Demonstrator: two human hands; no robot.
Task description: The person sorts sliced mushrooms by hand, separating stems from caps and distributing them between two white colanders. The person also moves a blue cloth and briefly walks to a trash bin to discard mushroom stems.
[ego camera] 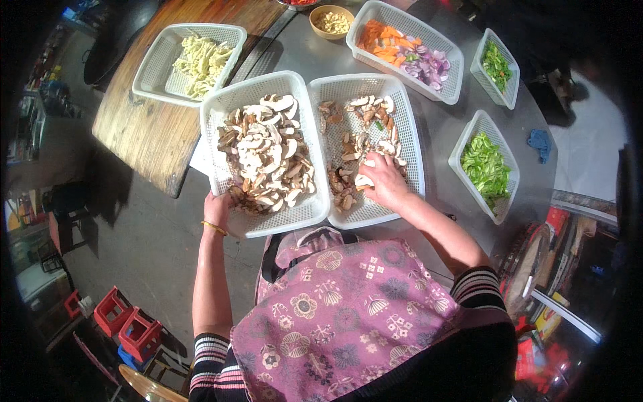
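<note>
My left hand (218, 209) grips the near left corner of a white perforated plastic basket (317, 198). Sliced mushrooms (271, 151) with pale flesh and brown caps are heaped inside it. Right beside it stands a second white basket (414, 145), where mushroom slices (359, 143) lie scattered more thinly. Over its right half, my right hand (384, 178) has its fingers closed around a few pale mushroom slices (365, 180). A small green scrap (379, 125) lies among the slices there. My palm hides part of the slices beneath it.
On the round metal table (437, 125) are baskets of leafy greens (485, 168), chopped green vegetables (497, 65), and carrot with purple onion (427, 65). A bowl of pale pieces (331, 22) and blue cloth (540, 144) sit there too. Shredded pale vegetable (203, 63) fills another basket over a wooden board (150, 143).
</note>
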